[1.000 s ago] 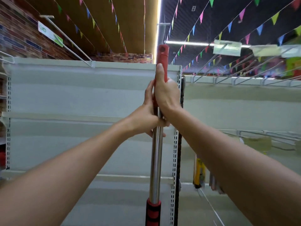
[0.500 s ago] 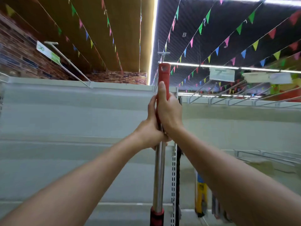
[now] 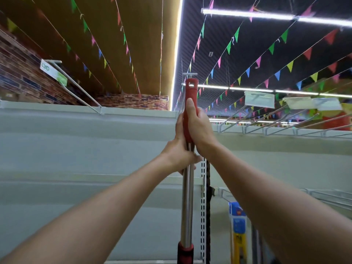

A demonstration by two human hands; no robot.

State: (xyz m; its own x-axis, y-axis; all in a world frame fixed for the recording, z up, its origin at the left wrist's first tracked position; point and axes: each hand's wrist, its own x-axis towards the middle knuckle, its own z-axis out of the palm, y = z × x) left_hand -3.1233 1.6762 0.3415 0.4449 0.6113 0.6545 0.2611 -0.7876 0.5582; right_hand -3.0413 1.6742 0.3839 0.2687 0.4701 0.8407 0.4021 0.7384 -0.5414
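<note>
Pole: the steel pole (image 3: 187, 202) stands upright, dead centre in front of the white shelving (image 3: 76, 141). Its red grip (image 3: 191, 90) is on top and the bottom end is out of view.
Left hand: the left hand (image 3: 180, 151) is wrapped round bare steel just under the grip, fingers curled tight.
Right hand: the right hand (image 3: 200, 128) is closed round the red grip, touching the left, thumb laid up along it.
Tip: imo keep the hands stacked and the shaft vertical, and go slow so the top doesn't swing into the shelf edge.
Shelves: there's a slotted upright (image 3: 203, 206) just right of the pole and a blue-yellow pack (image 3: 238, 225) lower right.
Room: it's a shop, with a brick-look wall (image 3: 22, 77) on the left and bunting (image 3: 236, 35) and a tube light (image 3: 266, 16) overhead.
</note>
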